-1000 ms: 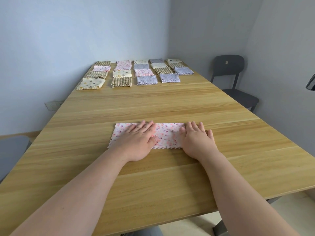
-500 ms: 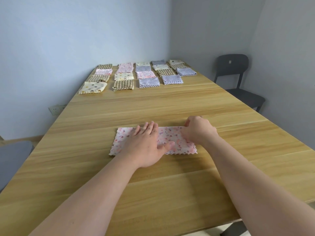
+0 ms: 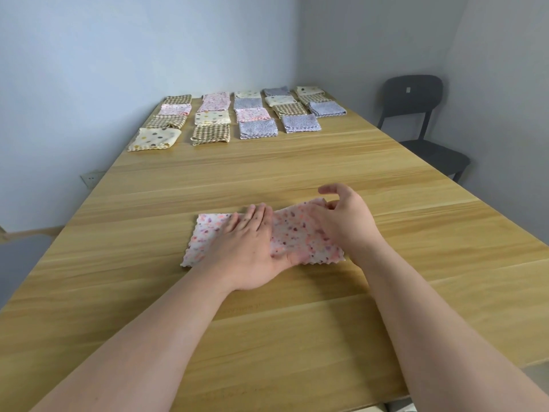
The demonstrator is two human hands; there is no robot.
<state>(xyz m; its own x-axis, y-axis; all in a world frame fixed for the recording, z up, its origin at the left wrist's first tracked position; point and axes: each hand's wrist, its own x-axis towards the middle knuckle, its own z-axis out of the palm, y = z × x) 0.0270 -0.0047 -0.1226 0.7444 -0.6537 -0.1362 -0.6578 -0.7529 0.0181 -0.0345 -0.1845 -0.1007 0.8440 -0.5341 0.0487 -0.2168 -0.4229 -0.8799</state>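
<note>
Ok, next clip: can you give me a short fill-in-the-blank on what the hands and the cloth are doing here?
The left hand presses flat on the floral cloth, which lies on a ____ table.
The right hand pinches the cloth's ____ end, raised off the table.
The folded cloths lie in rows at the table's ____ end.
Missing words: wooden; right; far.

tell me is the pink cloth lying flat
Partly: left hand presses the cloth flat, right hand holds its right end raised.
</note>
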